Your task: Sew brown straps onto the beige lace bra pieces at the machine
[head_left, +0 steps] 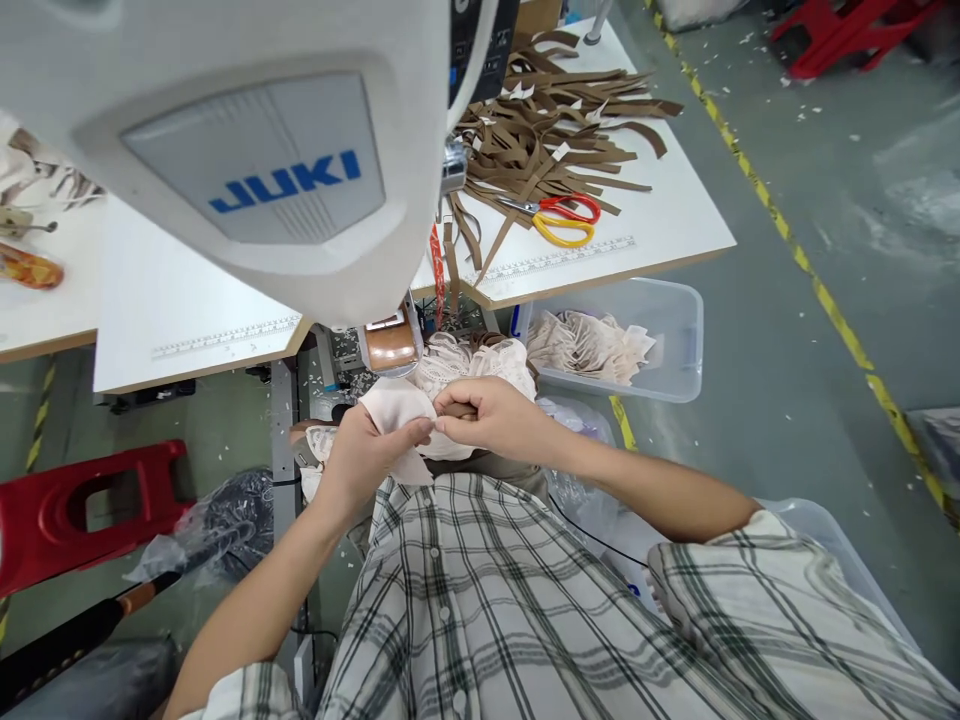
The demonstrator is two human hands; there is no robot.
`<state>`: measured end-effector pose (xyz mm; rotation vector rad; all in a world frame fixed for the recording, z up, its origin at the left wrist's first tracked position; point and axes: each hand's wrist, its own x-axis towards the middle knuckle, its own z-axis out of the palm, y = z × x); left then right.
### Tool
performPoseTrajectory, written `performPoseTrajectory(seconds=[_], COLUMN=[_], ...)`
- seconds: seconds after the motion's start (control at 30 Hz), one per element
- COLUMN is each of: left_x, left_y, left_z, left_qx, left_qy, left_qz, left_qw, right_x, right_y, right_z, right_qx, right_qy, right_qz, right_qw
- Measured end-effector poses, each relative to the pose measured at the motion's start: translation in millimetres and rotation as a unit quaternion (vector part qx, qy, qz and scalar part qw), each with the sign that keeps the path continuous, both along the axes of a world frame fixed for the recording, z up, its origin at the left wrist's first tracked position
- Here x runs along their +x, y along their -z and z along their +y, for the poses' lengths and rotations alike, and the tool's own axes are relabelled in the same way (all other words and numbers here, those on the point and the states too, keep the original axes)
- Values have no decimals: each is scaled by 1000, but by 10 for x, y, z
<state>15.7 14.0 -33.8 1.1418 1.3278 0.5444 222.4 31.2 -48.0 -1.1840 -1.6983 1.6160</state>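
A pale pink fabric piece (397, 402) is held up over my lap, just below the sewing machine's head (300, 150). My left hand (360, 450) is closed on it, thumb in front, with part of the cloth hanging beneath the fingers. At the piece's right edge, the thumb and fingertips of my right hand (491, 415) are pinched together, meeting the left thumb. A patch of brown shows between the right fingers; what it is I cannot make out. Behind both hands lies a heap of cream lace fabric (480, 362), close to the machine's copper-coloured rounded part (391, 345).
Brown fabric strips (540, 140) pile on the white table (675, 215) at right, with red-and-yellow scissors (562, 217) on its front side. Below stands a clear plastic bin (679, 350) of pale fabric pieces (589, 345). A red stool (90, 510) is at left.
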Motion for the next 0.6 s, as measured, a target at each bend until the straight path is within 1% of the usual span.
performPoseTrajectory(seconds=[0.07, 0.13, 0.17, 0.2, 0.23, 0.3, 0.33, 0.4, 0.47, 0.5, 0.53, 0.57, 0.6], left_x=[-117, -207, -223, -214, -185, -96, -58, -40, -114, -176, -245, -314, -376], left_y=[51, 146, 197, 243, 275, 286, 263, 184, 112, 94, 93, 107, 133], left_z=[-81, -205, -274, -342, -400, -468, -469, -406, -282, -209, -134, -60, 11], left_qx=[10, 58, 87, 110, 120, 113, 114, 154, 238, 289, 339, 389, 434], left_qy=[-19, -90, -129, -154, -158, -130, -118, -129, -137, -118, -81, -34, 19], left_qz=[-25, -93, -136, -177, -207, -218, -200, -134, -58, -16, 31, 82, 135], left_qw=[999, 990, 978, 966, 958, 961, 966, 970, 960, 950, 937, 917, 891], right_x=[34, 67, 75, 73, 62, 14, -18, -88, -153, -179, -200, -215, -224], right_y=[-72, -167, -224, -289, -360, -514, -590, -716, -784, -795, -792, -782, -769], right_z=[61, 158, 215, 275, 337, 464, 529, 662, 790, 846, 895, 933, 960], right_qx=[-35, -94, -120, -140, -153, -143, -116, -14, 116, 172, 214, 241, 258], right_qy=[-22, -48, -62, -82, -107, -176, -213, -263, -263, -249, -233, -224, -219], right_qz=[19, 51, 68, 83, 93, 93, 77, 5, -101, -151, -191, -217, -233], right_qw=[999, 993, 988, 983, 978, 969, 967, 965, 952, 941, 929, 919, 912])
